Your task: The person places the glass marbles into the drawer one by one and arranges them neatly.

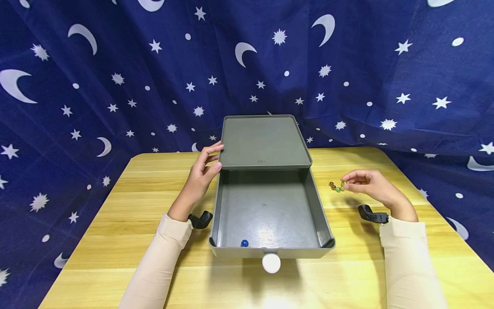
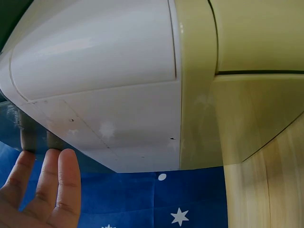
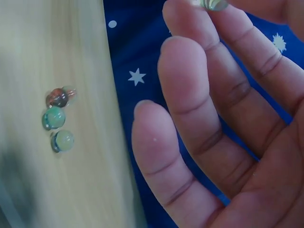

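A grey drawer [image 1: 266, 206] stands pulled out from its box [image 1: 264, 141], its white round knob [image 1: 271, 263] facing me. One blue marble [image 1: 245, 243] lies inside the drawer near its front left. My left hand [image 1: 198, 180] touches the left side of the box, fingers mostly straight; the left wrist view shows several fingers [image 2: 69, 185] against that side. Over the table to the right of the drawer, my right hand [image 1: 368, 185] pinches a clear greenish marble [image 3: 214, 4] between thumb and fingertips. Several brown and green marbles [image 1: 338, 189] lie on the wood just left of it.
The box and drawer sit mid-table on light wood [image 1: 127, 223]. Behind the table hangs a dark blue curtain [image 1: 173, 56] with white moons and stars. Each wrist wears a black camera mount [image 1: 372, 214].
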Available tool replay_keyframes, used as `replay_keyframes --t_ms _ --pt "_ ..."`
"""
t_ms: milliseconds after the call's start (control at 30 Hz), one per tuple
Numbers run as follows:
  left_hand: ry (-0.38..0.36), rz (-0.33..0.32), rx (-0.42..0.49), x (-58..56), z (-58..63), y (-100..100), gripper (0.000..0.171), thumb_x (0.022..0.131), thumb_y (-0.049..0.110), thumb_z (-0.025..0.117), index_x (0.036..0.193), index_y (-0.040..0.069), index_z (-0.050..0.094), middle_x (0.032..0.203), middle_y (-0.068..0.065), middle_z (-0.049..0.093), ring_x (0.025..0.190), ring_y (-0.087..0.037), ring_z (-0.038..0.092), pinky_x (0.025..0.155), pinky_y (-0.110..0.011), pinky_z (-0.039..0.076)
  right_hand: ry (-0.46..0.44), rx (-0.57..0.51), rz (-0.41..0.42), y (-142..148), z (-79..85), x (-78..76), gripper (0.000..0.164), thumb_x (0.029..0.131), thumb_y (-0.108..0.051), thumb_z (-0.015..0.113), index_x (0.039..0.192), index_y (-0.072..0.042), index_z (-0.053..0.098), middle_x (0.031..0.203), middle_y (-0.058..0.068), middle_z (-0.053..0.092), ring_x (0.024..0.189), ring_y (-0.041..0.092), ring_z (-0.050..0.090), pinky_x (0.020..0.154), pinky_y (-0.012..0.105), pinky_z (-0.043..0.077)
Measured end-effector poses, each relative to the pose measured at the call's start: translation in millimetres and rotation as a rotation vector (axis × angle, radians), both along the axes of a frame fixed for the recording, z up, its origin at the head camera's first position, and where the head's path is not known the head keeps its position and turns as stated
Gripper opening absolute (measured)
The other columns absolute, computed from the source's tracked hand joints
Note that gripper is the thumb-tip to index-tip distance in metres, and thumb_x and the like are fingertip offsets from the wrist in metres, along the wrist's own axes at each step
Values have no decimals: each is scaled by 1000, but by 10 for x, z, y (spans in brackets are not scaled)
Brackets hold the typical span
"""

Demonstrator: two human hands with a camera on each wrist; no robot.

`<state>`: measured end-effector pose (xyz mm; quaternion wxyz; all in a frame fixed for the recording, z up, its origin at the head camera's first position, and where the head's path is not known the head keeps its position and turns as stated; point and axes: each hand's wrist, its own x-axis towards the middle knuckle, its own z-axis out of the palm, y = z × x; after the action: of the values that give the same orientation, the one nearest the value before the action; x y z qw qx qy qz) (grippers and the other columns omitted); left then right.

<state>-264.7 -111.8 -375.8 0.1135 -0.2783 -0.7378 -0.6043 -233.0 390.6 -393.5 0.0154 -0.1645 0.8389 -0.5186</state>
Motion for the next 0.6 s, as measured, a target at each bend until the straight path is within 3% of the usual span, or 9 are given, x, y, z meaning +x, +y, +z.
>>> replay_keyframes --t_ms 267,433,600 --pt "1 1 -2 2 2 -1 53 102 21 54 152 2 51 170 -13 42 140 -39 51 102 -38 46 49 43 4 -76 83 9 25 96 13 69 108 -7 78 97 -10 77 86 2 69 77 15 54" --pt "1 -1 -4 8 3 -7 54 102 19 55 152 2 50 170 -13 42 141 -39 51 103 -39 45 75 30 30 -121 143 24 36 95 15 68 106 -17 80 96 -8 77 85 3 69 78 16 54" --pt "-1 -3 -4 10 4 -4 53 102 19 55 152 2 50 170 -13 42 141 -39 51 104 -42 45 90 27 35 -161 192 48 29 94 17 68 107 -7 79 95 -11 76 84 3 70 78 15 54"
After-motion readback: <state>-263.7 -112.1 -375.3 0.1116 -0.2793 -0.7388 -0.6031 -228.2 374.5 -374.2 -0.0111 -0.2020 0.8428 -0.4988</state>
